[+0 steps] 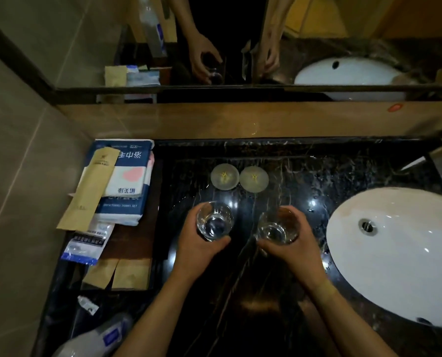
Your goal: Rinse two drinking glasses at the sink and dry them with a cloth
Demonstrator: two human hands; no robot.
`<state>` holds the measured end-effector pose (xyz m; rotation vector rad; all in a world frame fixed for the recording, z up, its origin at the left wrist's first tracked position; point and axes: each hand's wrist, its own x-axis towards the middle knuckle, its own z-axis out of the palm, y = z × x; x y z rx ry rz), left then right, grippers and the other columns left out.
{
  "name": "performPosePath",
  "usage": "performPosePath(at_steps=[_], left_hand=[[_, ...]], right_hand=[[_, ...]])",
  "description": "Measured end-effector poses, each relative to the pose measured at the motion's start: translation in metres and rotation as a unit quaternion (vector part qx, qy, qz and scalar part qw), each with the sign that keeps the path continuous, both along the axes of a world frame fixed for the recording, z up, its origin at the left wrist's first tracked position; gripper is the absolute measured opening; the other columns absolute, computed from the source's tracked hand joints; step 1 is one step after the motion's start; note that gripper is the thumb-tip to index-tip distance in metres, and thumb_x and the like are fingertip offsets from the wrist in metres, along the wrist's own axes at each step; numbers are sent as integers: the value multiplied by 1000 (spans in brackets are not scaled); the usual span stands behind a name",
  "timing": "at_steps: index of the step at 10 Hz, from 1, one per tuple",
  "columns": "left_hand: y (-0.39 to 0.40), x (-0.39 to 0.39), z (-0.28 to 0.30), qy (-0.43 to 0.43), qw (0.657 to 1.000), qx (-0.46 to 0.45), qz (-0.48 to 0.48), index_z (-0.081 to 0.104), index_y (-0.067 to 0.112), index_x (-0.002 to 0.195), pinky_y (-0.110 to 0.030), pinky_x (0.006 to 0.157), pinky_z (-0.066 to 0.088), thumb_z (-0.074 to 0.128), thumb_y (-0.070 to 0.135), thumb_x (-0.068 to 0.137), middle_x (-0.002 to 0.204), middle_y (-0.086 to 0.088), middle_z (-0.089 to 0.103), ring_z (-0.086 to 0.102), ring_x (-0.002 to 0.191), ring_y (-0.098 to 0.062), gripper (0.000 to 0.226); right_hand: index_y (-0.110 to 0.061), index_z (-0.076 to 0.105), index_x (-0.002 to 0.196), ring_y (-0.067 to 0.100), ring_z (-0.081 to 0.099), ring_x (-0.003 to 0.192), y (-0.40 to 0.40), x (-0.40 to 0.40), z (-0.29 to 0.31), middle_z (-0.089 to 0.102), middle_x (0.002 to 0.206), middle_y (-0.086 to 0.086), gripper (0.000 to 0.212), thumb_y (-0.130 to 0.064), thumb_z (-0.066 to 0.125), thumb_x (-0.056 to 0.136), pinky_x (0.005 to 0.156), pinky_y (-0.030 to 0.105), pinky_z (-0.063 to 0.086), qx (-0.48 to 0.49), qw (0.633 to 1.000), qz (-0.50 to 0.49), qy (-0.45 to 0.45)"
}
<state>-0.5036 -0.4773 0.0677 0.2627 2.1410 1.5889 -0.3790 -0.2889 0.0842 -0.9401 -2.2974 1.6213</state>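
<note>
Left hand point(201, 247) and right hand point(293, 243) are each gripping one upright glass — left glass point(214, 220), right glass point(276, 229) — the sink point(395, 292) is lying rightward, nearer the right hand.

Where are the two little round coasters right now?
In the head view, the two round pale coasters lie side by side on the black marble counter, just beyond the two clear glasses, left of the white oval sink.

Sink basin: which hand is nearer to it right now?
Right. The right hand, gripping a glass, is just left of the sink basin. The left hand holds the other glass farther left.
</note>
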Motion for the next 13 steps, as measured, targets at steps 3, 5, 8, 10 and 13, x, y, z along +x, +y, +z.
performPosePath(at_steps=[3, 5, 8, 10, 13], left_hand=[[63, -71, -12, 16, 999, 25, 45, 52, 35, 120, -9, 85, 46, 88, -6, 63, 114, 18, 64, 62, 102, 10, 78], [91, -104, -24, 24, 999, 18, 32, 51, 31, 123, -8, 88, 45, 90, -2, 63, 118, 18, 61, 60, 103, 11, 79], [103, -115, -51, 8, 1000, 15, 27, 53, 35, 120, -17, 90, 50, 90, 0, 64, 117, 13, 66, 65, 107, -2, 76], [101, -118, -58, 0, 1000, 15, 12, 52, 33, 125, -18, 92, 51, 91, 3, 64, 119, 12, 66, 64, 108, -1, 78], [90, -114, -58, -15, 1000, -3, 0, 38, 35, 144, -17, 101, 44, 92, 13, 65, 134, 17, 57, 54, 124, 3, 99]], right_hand=[[-33, 50, 129, -21, 52, 107, 44, -92, -17, 58, 121, -24, 79, -22, 93, 64, 86, -1, 40, 5, 1000, 19, 22], [-43, 48, 122, -24, 53, 100, 62, -122, -34, 58, 111, -35, 79, -19, 93, 63, 79, -3, 38, 3, 1000, 1, 8], [-51, 49, 112, -19, 59, 95, 63, -138, -53, 64, 101, -39, 75, -17, 94, 62, 78, 0, 42, -32, 999, -24, 10], [-53, 48, 114, -18, 59, 98, 61, -139, -52, 62, 105, -41, 74, -22, 92, 64, 77, 1, 42, -37, 999, -19, 9], [-33, 33, 151, -8, 53, 113, 58, -134, -42, 52, 138, -15, 109, -26, 94, 61, 86, 0, 35, -26, 999, -20, -36]])
